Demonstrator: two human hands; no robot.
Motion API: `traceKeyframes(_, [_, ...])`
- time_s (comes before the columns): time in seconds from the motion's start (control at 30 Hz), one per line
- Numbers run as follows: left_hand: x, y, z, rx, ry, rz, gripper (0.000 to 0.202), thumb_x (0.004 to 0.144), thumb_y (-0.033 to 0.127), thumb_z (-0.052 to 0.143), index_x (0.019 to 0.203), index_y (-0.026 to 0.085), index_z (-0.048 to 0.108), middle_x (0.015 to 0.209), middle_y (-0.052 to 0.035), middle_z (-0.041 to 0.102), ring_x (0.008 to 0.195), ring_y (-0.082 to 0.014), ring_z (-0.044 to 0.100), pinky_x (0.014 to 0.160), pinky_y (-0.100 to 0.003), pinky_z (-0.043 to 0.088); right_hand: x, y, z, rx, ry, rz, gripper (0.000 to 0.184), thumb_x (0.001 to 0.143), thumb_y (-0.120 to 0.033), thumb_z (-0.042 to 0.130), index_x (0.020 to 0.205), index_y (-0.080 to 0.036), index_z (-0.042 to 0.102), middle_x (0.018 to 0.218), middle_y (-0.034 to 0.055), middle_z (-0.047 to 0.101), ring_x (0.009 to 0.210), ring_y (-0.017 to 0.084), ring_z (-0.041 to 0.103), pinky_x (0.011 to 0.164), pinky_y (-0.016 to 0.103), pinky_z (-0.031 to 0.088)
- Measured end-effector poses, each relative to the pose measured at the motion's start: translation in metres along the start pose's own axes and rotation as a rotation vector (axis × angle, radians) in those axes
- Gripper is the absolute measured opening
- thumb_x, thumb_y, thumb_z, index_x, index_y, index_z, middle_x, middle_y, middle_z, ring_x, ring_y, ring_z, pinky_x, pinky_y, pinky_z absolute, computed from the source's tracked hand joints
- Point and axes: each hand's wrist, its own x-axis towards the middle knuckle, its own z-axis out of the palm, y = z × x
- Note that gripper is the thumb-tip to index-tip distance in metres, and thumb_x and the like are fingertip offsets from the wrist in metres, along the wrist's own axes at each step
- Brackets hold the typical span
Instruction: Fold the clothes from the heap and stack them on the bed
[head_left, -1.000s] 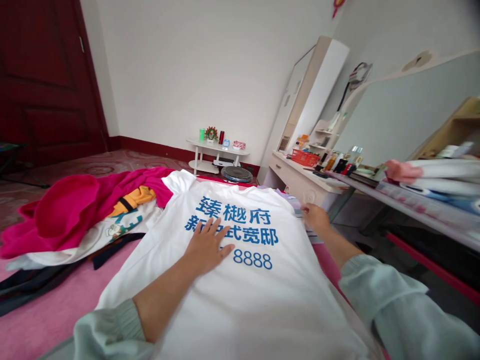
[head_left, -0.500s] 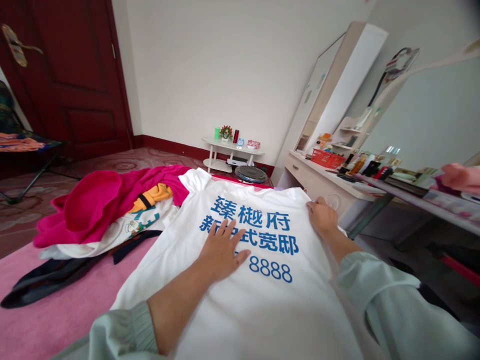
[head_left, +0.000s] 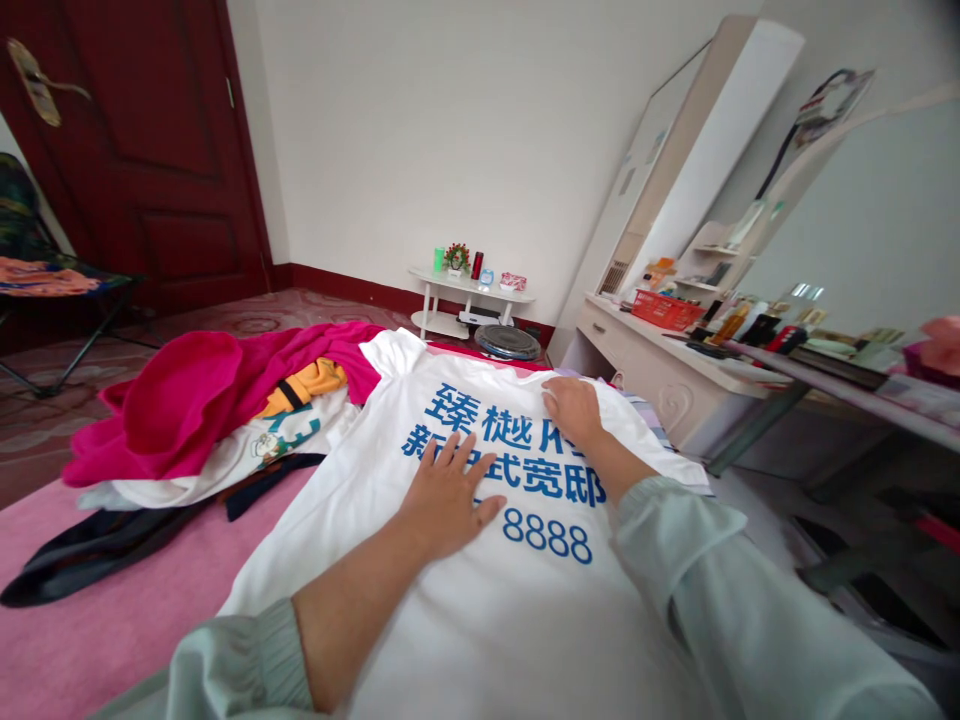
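Observation:
A white T-shirt [head_left: 465,610] with blue printed characters and digits is spread face up before me, its collar at the far end. My left hand [head_left: 446,500] lies flat on the print, fingers spread. At the collar, right of its middle, my right hand [head_left: 576,408] has its fingers bent together on the fabric. The shirt's right sleeve [head_left: 686,470] reaches out beyond my right forearm, over a striped cloth [head_left: 645,415].
Left of the shirt, a heap holds a magenta garment [head_left: 180,400], a yellow piece [head_left: 311,385] and a dark strap-like cloth [head_left: 97,550] on a pink bedcover [head_left: 150,640]. A dressing table [head_left: 637,350] with bottles and a red basket [head_left: 664,310] stands at right. A folding chair [head_left: 67,285] is at far left.
My right hand has moved left from the shirt's right shoulder edge to the collar. The right sleeve now lies spread out, with striped cloth showing beside it. My left hand stays on the print.

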Motion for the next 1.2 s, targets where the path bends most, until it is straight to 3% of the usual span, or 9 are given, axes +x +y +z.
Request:
traceKeyframes(0.1, [0.0,0.001,-0.001,0.0,0.004,-0.005,0.066,0.088,0.065,0.021,0.142,0.031,0.035,0.154,-0.0063,0.021,0.142,-0.0313,0.01,0.111,-0.057,0.008,0.011,-0.004,0.013,0.048,-0.292,0.072,0.056,0.093,-0.054,0.022,0.139,-0.027,0.038,0.148,0.0049,0.034,0.134,0.027,0.028,0.109,0.053,0.015])
traceKeyframes(0.17, [0.0,0.001,-0.001,-0.005,-0.001,-0.009,0.066,0.088,0.065,0.021,0.142,0.031,0.034,0.154,-0.0059,0.021,0.142,-0.0313,0.01,0.111,-0.057,0.008,0.02,-0.006,0.018,0.027,-0.39,0.189,0.067,0.089,-0.064,0.019,0.143,-0.026,0.033,0.153,0.0067,0.023,0.138,0.033,0.016,0.107,0.061,0.006])
traceKeyframes(0.27, [0.0,0.001,-0.001,-0.014,-0.007,-0.009,0.066,0.088,0.066,0.02,0.143,0.031,0.034,0.154,-0.0062,0.02,0.142,-0.0314,0.011,0.111,-0.057,0.008,0.033,-0.013,0.023,0.007,-0.33,0.218,0.076,0.088,-0.067,0.012,0.145,-0.02,0.027,0.154,0.0115,0.015,0.139,0.037,0.003,0.105,0.064,-0.002])
traceKeyframes(0.4, [0.001,0.001,-0.001,-0.014,-0.001,-0.003,0.067,0.087,0.067,0.021,0.142,0.031,0.035,0.154,-0.0067,0.022,0.141,-0.0313,0.012,0.111,-0.057,0.008,0.036,-0.029,0.029,0.07,-0.388,0.105,0.065,0.09,-0.063,0.013,0.146,-0.031,0.02,0.156,0.0021,0.012,0.141,0.029,0.006,0.109,0.057,0.005])
traceKeyframes(0.53, [0.001,-0.001,0.0,-0.01,0.007,0.0,0.068,0.087,0.067,0.02,0.142,0.031,0.036,0.154,-0.007,0.023,0.142,-0.0309,0.012,0.111,-0.057,0.009,0.026,-0.055,0.024,0.142,-0.433,0.226,0.071,0.089,-0.066,0.016,0.147,-0.026,0.02,0.156,0.0075,0.01,0.141,0.033,0.008,0.107,0.061,0.011])
traceKeyframes(0.67, [0.001,-0.003,0.0,0.004,0.009,0.004,0.062,0.089,0.062,0.024,0.141,0.031,0.037,0.153,-0.0066,0.024,0.141,-0.03,0.014,0.111,-0.056,0.011,-0.005,-0.082,0.013,0.236,-0.307,0.013,0.064,0.093,-0.057,0.018,0.148,-0.023,0.019,0.156,0.0075,0.009,0.142,0.028,0.01,0.11,0.054,0.017])
traceKeyframes(0.77, [0.001,-0.004,0.002,0.032,0.019,0.007,0.053,0.092,0.05,0.028,0.14,0.031,0.037,0.153,-0.0057,0.026,0.14,-0.0287,0.018,0.111,-0.054,0.012,-0.035,-0.085,0.004,0.262,-0.331,-0.177,0.057,0.096,-0.047,0.021,0.147,-0.021,0.023,0.155,0.0058,0.016,0.142,0.025,0.013,0.112,0.048,0.018])
traceKeyframes(1.0, [0.002,-0.004,0.006,0.08,0.039,0.027,0.052,0.092,0.047,0.029,0.14,0.03,0.038,0.151,-0.0064,0.029,0.139,-0.0292,0.022,0.11,-0.054,0.015,-0.11,-0.062,-0.031,0.238,-0.304,-0.309,0.053,0.095,-0.042,0.032,0.142,-0.017,0.036,0.151,0.0097,0.028,0.138,0.025,0.026,0.111,0.043,0.024])
traceKeyframes(1.2, [0.001,-0.005,0.006,0.13,0.006,0.054,0.055,0.093,0.05,0.024,0.142,0.029,0.035,0.152,-0.0083,0.026,0.139,-0.0316,0.02,0.109,-0.055,0.014,-0.188,-0.05,-0.069,0.316,-0.357,-0.31,0.054,0.095,-0.042,0.032,0.144,-0.018,0.032,0.153,0.0083,0.023,0.141,0.024,0.019,0.115,0.043,0.017])
